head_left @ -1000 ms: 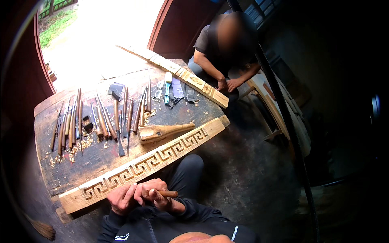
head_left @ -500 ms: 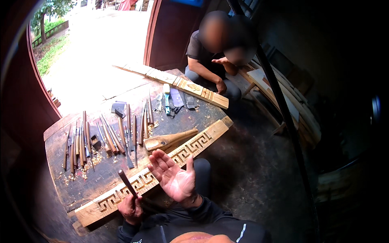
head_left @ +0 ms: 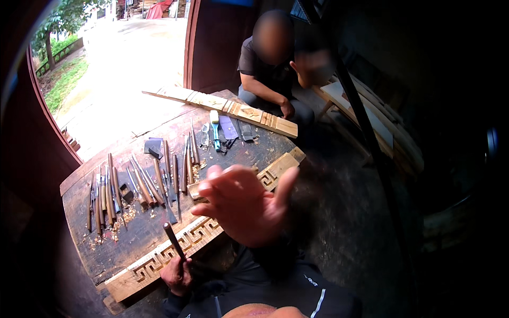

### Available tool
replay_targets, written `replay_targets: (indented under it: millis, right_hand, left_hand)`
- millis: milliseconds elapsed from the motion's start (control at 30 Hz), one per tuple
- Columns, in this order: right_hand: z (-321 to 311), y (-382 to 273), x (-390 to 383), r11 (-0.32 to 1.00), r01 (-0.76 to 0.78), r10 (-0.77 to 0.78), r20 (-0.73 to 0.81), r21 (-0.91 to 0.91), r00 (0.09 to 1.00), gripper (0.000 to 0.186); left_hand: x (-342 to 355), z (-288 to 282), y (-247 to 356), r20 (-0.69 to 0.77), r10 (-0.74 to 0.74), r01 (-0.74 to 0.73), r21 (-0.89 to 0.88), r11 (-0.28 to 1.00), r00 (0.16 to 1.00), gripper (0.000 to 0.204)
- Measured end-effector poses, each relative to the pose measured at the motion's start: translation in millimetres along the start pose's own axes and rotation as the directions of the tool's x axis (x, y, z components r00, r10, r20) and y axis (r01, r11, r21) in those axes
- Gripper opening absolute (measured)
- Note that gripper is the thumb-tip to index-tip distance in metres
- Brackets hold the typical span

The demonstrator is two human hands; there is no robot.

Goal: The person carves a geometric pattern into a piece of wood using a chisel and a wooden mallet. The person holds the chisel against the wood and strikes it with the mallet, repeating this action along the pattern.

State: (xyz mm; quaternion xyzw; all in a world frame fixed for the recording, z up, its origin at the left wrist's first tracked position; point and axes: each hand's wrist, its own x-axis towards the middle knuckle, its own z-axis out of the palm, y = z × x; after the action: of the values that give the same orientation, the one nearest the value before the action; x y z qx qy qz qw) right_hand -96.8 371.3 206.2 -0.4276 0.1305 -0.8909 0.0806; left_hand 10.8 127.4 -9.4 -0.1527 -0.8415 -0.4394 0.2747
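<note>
1. The left hand (head_left: 177, 275) is low in the view, at the near edge of the surface (head_left: 132, 238). Its fingers are clenched around a chisel (head_left: 174, 241), whose dark shaft slants up and away from the fist.
2. The chisel tip sits over a carved strip (head_left: 159, 259), a long pale wooden board with a cut key pattern, lying along the near edge of the surface.
3. The right hand (head_left: 244, 206) is raised in the air close to the camera (blurred), palm showing, fingers spread and released, holding nothing.
4. A row of wooden-handled tools (head_left: 138, 185) lies on the surface beyond the strip, among wood chips.
5. A second carved board (head_left: 233, 110) lies at the far edge. A seated person (head_left: 268, 74) rests 1 hand by it.
</note>
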Motion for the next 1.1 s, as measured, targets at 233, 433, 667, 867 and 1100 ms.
replay_targets:
  millis: [233,433,667,867,1100]
  right_hand:
    - [-31.3,37.0,-61.8,0.701,-0.309,0.022,-0.413,-0.643,0.910,0.088]
    - [-34.5,65.6,-102.7,0.576,-0.492,0.323,-0.372,-0.653,0.870,0.044]
    - [-14.6,67.3,-108.2,0.741,-0.448,0.287,-0.368,-0.500,0.885,0.056]
    - [-25.2,71.8,-127.9,0.766,-0.327,0.072,-0.432,-0.554,0.899,0.067]
    - [-25.4,51.7,-112.0,0.842,-0.212,-0.158,-0.601,-0.496,0.783,0.076]
  left_hand:
    - [13.9,0.4,6.8,0.017,0.149,-0.150,0.033,0.988,0.989,0.024]
    - [25.9,-5.4,12.8,0.072,0.244,-0.249,0.075,0.966,0.967,0.031]
    - [37.3,4.0,42.4,-0.065,0.164,-0.162,0.028,0.986,0.984,0.029]
    - [30.3,11.5,53.3,-0.022,0.158,-0.157,0.036,0.987,0.987,0.019]
    - [12.9,12.9,73.9,0.078,-0.026,0.031,-0.072,0.997,0.997,0.069]
